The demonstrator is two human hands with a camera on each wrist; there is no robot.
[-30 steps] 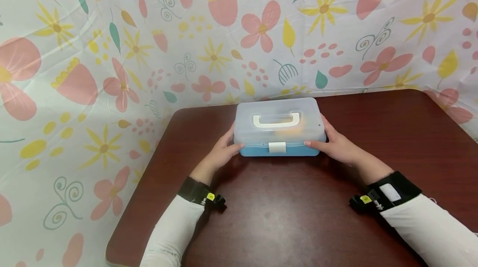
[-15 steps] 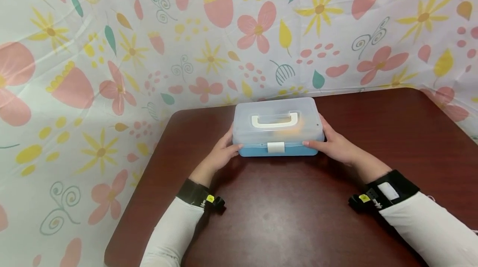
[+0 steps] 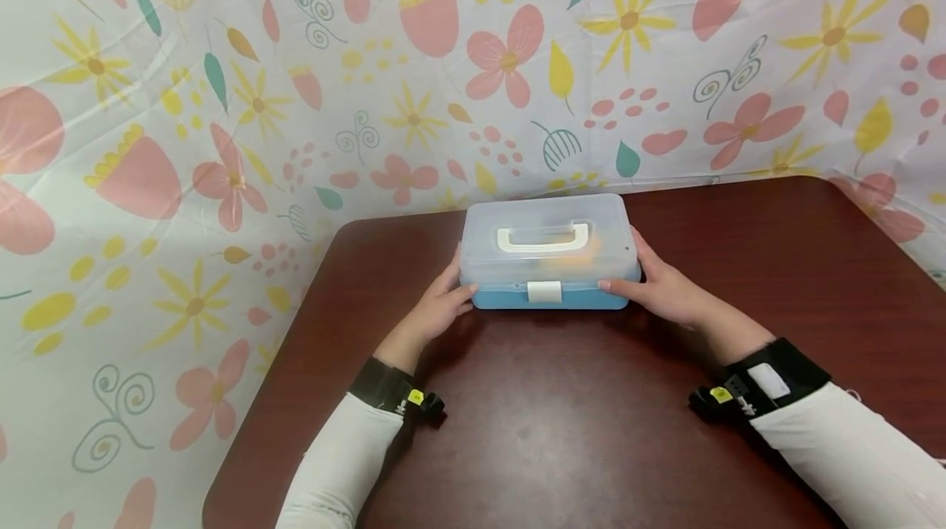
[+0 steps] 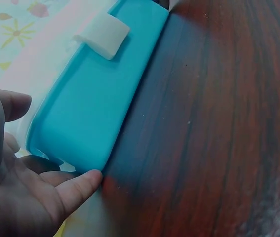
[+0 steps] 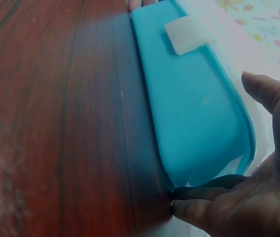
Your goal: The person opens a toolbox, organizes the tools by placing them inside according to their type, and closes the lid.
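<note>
A plastic storage box (image 3: 547, 266) with a blue base, a frosted clear lid and a white front latch (image 3: 544, 292) sits at the back of the table. Its lid is down, with a white carry handle (image 3: 543, 240) on top; something orange shows faintly through the right half. My left hand (image 3: 438, 303) grips the left end, thumb at the front corner and fingers partly hidden behind that end. At the opposite end, my right hand (image 3: 668, 289) holds the box, its thumb along the front near the lid seam. Both wrist views show fingers at the base's lower end edges.
The dark red-brown wooden table (image 3: 532, 422) spreads out in front of the box. Close behind it hangs a white cloth (image 3: 443, 69) printed with flowers, which also runs down the table's left side. Each wrist wears a black strap with a small camera.
</note>
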